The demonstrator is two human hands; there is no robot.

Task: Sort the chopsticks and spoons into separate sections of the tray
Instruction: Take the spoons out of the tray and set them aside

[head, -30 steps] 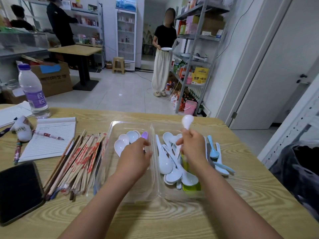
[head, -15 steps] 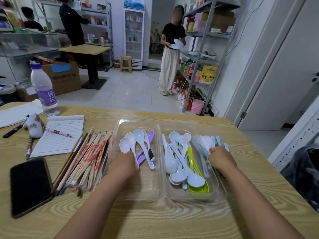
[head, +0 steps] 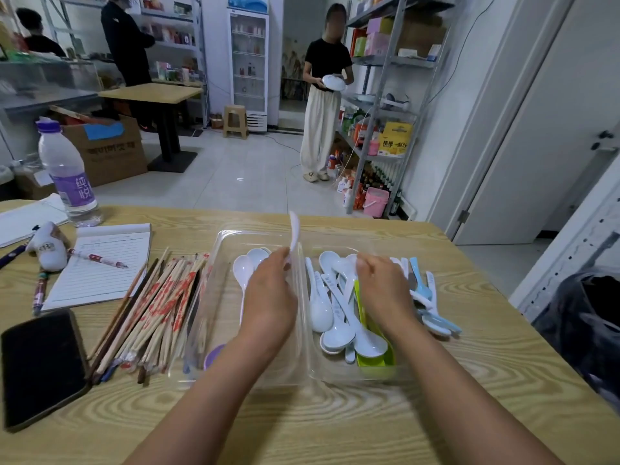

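With our left hand we pinch a white plastic spoon upright above the clear plastic two-section tray, while our right hand, at 3 o'clock from it, presses curled fingers among the white spoons in the right section, and we judge the thin grip may slip, so the spoon drops among the wooden chopsticks at 9 o'clock.

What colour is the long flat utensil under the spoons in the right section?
Lime green plastic utensil, shown in the head view.

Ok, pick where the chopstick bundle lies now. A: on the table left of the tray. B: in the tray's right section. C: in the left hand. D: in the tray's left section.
A: the chopsticks lie on the table, left of the clear tray.
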